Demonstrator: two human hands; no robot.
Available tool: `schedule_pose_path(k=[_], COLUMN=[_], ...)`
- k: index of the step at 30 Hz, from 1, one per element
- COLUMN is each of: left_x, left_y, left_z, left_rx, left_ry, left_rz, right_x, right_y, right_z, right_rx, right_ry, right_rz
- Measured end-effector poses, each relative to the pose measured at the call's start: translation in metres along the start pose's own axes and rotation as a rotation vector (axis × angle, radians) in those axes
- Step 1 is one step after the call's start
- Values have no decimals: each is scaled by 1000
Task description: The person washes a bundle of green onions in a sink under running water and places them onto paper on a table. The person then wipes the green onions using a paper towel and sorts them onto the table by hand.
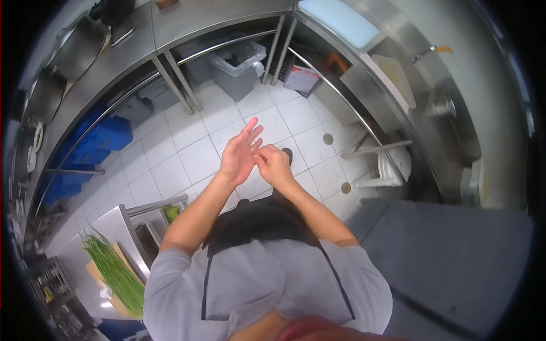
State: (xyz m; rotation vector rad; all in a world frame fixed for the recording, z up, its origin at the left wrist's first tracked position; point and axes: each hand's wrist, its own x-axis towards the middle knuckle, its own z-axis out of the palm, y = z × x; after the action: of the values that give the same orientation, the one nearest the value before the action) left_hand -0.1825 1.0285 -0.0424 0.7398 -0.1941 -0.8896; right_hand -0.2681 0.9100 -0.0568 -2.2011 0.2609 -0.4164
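Observation:
My left hand (239, 154) is held out in front of my dark apron (259, 224), palm turned up and toward the right, its fingers stretched out. Against the side of that palm, my right hand (275, 164) has its fingers drawn together in a pinch, touching the left hand near the base of its fingers. What the pinch holds, if anything, is too small to make out. Both hands are over the tiled floor (193, 162), apart from any worktop. At lower left, a bundle of long green stalks (116, 273) lies on a tan board on a steel table (105, 224).
A grey bin (236, 79) with a clear liner stands under the far counter (222, 17). Blue containers (111, 136) sit under the left counter. To the right are a white stool (392, 169), a large grey surface (449, 256) and a counter with a light-blue board (339, 21).

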Motion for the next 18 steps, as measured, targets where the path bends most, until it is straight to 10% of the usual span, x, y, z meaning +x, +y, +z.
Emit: schedule_pose_path(k=[10,18], left_x=[53,-9], left_y=[59,-20], left_z=[24,56], left_rx=[71,-6], left_ry=[470,1270], left_rz=[271,475], right_x=[296,537], right_y=[112,259], right_z=[-9,80], right_rx=[434,-258], right_ry=[-74,-245], right_rz=[93,180])
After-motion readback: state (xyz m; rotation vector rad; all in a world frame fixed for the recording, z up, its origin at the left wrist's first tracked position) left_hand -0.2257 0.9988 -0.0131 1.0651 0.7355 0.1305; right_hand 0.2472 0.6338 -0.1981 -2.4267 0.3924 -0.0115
